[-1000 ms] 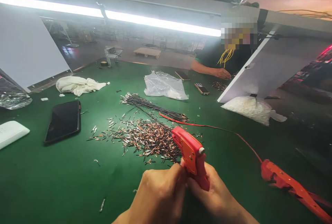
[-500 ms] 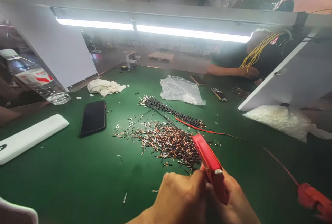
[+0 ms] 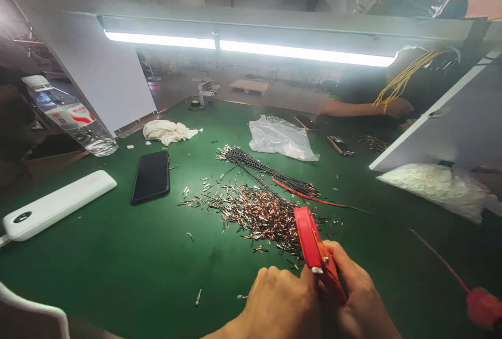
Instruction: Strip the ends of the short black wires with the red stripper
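My right hand (image 3: 358, 289) is wrapped round a red wire stripper (image 3: 309, 237), its head tilted up and away from me. Pressed close to the tool's near side is my left hand (image 3: 278, 297), fingers curled; what they hold is hidden behind the knuckles. Just beyond both hands spreads a heap of short cut wire ends (image 3: 266, 213) with bare copper and black insulation. Behind the heap lies a bundle of black wires (image 3: 270, 169) with light metal tips at the far left end. A red wire (image 3: 298, 191) runs along the bundle's near side.
On the green table (image 3: 137, 271) lie a black phone (image 3: 151, 177), a white power bank (image 3: 60, 205), a crumpled cloth (image 3: 168, 132) and a plastic bag (image 3: 280, 137). A bottle (image 3: 74, 116) leans at left. Beyond the right panel (image 3: 443, 124), a co-worker's hand (image 3: 398, 108) holds yellow wires.
The view has shifted, so the table things appear slightly farther right. My right fingers and the stripper's handle sit at a slightly different angle; both hands stay together at the tool.
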Tool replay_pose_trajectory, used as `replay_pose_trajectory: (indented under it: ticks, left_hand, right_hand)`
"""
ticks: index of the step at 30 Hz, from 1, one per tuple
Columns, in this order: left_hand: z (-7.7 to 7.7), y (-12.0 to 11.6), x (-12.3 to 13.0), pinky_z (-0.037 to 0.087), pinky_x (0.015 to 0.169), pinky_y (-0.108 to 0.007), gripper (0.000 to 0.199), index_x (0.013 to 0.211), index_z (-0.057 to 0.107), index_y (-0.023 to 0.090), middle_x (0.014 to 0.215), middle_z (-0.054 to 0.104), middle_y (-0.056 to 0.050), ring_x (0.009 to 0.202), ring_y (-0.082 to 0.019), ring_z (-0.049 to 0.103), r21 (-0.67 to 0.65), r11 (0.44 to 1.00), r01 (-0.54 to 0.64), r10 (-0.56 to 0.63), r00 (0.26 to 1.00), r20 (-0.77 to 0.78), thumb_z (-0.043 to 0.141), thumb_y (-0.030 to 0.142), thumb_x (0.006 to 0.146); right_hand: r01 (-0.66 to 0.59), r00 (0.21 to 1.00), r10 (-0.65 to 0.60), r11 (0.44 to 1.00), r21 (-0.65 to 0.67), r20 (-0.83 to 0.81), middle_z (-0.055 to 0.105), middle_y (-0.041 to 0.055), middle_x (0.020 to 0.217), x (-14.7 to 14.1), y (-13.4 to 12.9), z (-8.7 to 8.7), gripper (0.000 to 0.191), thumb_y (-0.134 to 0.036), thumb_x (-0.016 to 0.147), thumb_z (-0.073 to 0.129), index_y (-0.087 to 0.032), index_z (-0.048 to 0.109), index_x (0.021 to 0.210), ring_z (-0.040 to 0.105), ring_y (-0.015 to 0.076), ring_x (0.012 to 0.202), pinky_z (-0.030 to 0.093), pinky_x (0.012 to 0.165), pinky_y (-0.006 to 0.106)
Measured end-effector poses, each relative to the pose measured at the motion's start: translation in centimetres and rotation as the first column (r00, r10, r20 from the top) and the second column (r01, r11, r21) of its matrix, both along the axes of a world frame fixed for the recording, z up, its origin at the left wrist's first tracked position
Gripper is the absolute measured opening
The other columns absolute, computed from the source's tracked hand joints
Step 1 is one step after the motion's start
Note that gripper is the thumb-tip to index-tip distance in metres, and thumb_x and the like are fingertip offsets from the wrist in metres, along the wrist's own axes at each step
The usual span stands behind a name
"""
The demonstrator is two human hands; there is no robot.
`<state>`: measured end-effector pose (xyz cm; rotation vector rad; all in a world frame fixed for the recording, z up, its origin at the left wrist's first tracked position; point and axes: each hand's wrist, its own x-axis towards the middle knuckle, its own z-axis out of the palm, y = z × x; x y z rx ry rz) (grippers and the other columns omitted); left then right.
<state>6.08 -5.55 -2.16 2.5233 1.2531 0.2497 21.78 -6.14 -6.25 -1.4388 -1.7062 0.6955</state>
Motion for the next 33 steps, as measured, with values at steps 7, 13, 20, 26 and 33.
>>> replay_pose_trajectory:
  ticks: [7, 13, 20, 26, 33]
  left_hand:
    - [-0.7, 0.2, -1.1, 0.032, 0.039, -0.028, 0.018, 0.077, 0.055, 0.019, 0.053, 0.064, -0.002, 0.043, -0.019, 0.061, 0.217, 0.957, -0.191, 0.143, 0.966, 0.217, 0.047, 0.003, 0.077]
    - [-0.8, 1.4, -1.6, 0.045, 0.058, -0.026, 0.021, 0.075, 0.058, 0.019, 0.074, 0.068, -0.002, 0.068, -0.018, 0.06, 0.136, 0.95, -0.279, 0.214, 0.906, 0.364, 0.048, 0.004, 0.086]
    - [-0.2, 2.7, -2.4, 0.042, 0.053, -0.024, 0.02, 0.089, 0.059, 0.017, 0.064, 0.06, 0.002, 0.054, -0.012, 0.055, 0.11, 0.913, -0.394, 0.282, 0.801, 0.528, 0.04, 0.011, 0.095]
    - [0.0, 3.3, -2.9, 0.051, 0.064, -0.025, 0.014, 0.095, 0.061, 0.017, 0.08, 0.068, -0.003, 0.07, -0.013, 0.062, 0.239, 0.891, -0.385, 0.152, 0.75, 0.643, 0.047, 0.014, 0.093]
    - [0.1, 3.6, -3.8, 0.046, 0.052, -0.019, 0.006, 0.093, 0.058, 0.021, 0.065, 0.063, 0.005, 0.05, -0.008, 0.055, 0.204, 0.804, -0.558, 0.302, 0.679, 0.669, 0.053, 0.018, 0.092]
  right_hand:
    - [0.123, 0.981, -0.14, 0.984, -0.132, -0.133, 0.055, 0.0011, 0.077, 1.9, 1.4, 0.3, 0.014, -0.031, 0.083, 0.056, -0.023, 0.053, 0.094, 0.054, 0.0195, 0.066, 0.045, 0.063, 0.031]
    - [-0.076, 0.969, 0.018, 0.97, -0.23, -0.248, 0.06, 0.0055, 0.091, 1.4, 1.9, 1.0, 0.019, -0.038, 0.086, 0.058, -0.021, 0.058, 0.094, 0.057, 0.0237, 0.084, 0.044, 0.074, 0.035]
    - [-0.326, 0.734, -0.05, 0.848, -0.417, -0.677, 0.059, 0.001, 0.071, 1.3, 3.1, 3.3, 0.027, -0.031, 0.078, 0.063, -0.016, 0.058, 0.1, 0.052, 0.017, 0.064, 0.041, 0.061, 0.031]
    - [-0.531, 0.392, -0.123, 0.779, -0.333, -0.912, 0.06, 0.0023, 0.075, 1.2, 3.9, 3.6, 0.023, -0.02, 0.079, 0.056, -0.014, 0.062, 0.101, 0.058, 0.0162, 0.066, 0.047, 0.066, 0.032]
    - [-0.622, 0.302, -0.074, 0.74, -0.255, -0.95, 0.067, 0.0066, 0.078, 1.3, 2.4, 2.6, 0.036, -0.038, 0.099, 0.04, -0.017, 0.055, 0.125, 0.065, 0.0208, 0.069, 0.053, 0.067, 0.039]
